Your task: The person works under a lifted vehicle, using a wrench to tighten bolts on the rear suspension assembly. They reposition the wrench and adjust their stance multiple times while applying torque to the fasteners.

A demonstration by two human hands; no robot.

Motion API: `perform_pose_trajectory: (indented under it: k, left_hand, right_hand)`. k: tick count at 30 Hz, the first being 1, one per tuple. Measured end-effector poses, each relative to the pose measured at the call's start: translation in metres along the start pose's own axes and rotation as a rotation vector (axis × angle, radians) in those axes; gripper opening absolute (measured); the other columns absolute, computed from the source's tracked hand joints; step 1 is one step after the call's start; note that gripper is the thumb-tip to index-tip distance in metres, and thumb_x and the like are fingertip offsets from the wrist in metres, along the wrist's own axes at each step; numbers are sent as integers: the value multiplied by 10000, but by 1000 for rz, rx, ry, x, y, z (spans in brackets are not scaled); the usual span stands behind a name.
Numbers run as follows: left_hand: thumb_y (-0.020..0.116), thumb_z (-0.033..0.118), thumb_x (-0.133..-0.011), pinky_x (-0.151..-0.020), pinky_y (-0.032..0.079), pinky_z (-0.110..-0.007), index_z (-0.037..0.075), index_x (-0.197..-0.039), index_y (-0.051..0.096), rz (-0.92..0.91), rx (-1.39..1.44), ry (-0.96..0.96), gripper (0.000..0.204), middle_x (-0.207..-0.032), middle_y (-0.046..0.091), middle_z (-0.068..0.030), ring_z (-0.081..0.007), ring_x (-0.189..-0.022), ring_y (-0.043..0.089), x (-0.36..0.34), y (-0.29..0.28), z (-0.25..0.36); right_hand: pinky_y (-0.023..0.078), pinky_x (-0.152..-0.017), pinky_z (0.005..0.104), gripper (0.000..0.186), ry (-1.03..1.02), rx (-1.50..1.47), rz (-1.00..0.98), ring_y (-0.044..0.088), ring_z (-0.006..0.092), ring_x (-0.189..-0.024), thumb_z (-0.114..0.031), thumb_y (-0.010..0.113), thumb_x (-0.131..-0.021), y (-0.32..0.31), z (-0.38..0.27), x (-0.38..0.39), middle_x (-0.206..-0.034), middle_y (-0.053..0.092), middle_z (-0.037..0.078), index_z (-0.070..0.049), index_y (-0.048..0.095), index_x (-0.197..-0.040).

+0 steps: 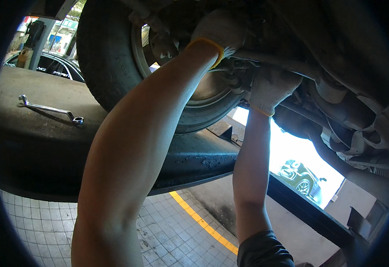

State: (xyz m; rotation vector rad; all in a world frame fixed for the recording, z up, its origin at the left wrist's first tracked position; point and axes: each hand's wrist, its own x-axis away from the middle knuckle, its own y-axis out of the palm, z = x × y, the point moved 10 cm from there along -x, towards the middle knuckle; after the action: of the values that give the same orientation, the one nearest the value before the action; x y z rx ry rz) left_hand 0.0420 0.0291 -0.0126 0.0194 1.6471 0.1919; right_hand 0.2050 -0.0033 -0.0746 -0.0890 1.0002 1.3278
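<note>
Both my arms reach up under a raised car, beside the inner side of a wheel with a black tyre (108, 53). My left hand (221, 33), in a whitish knit glove with a yellow cuff, is up among dark suspension parts. Its fingers are hidden in shadow. Lower and to the right, my right hand (272, 89) wears the same kind of glove and is up against the parts near a metal rod (279, 62). The fingers of this hand are hidden behind its back, so any grip is out of sight.
A double-ended ring spanner (50, 109) lies on the lift platform (48, 138) left of the wheel. Underbody pipes and arms (336, 95) hang at the right. Below runs a tiled floor (172, 236) with a yellow line (203, 222). Another car (301, 178) stands outside in bright light.
</note>
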Motion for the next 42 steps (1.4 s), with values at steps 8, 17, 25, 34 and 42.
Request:
perform_pose_trajectory:
  k: [8, 17, 25, 34, 42]
  left_hand:
    - [671, 173, -942, -773, 632, -345, 82, -859, 777, -42, -149, 110, 163, -902, 777, -103, -205, -833, 761, 2, 3, 10]
    - [537, 169, -949, -993, 530, -473, 56, -1165, 745, 98, 24, 119, 320, -1170, 752, -159, -334, -1131, 698, 17, -23, 11]
    - [517, 144, -958, -880, 580, -487, 18, -1182, 675, 199, 137, 51, 302, -1058, 746, -207, -371, -987, 727, 18, -41, 6]
    - [502, 131, -960, -840, 590, -496, -1, -1206, 661, 416, 178, 132, 321, -1087, 730, -240, -381, -971, 728, 21, -62, 7]
    - [644, 179, -968, -789, 636, -364, 86, -928, 777, 8, -113, 47, 167, -944, 782, -108, -216, -856, 766, 4, -8, 8]
  right_hand:
    - [548, -606, 311, 314, -26, 70, 39, 658, 253, -698, -243, 771, -907, 4, 4, 0, -870, 650, 171, 27, 626, -971]
    - [556, -599, 324, 168, -384, 167, -89, 653, 271, -676, -115, 721, -895, 42, -41, 50, -857, 660, 121, -9, 639, -997]
    - [615, -603, 324, 221, -228, -26, -396, 727, 234, -743, -113, 721, -897, 71, -31, 62, -929, 704, 130, -24, 620, -1072]
    - [625, -621, 311, 177, -272, -128, -409, 741, 230, -854, -105, 709, -923, 55, -50, 53, -1045, 720, 135, -39, 654, -1077]
    - [618, -801, 329, 354, -97, -194, -93, 737, 251, -958, -76, 760, -907, -4, -32, 35, -1122, 728, 151, -32, 663, -1245]
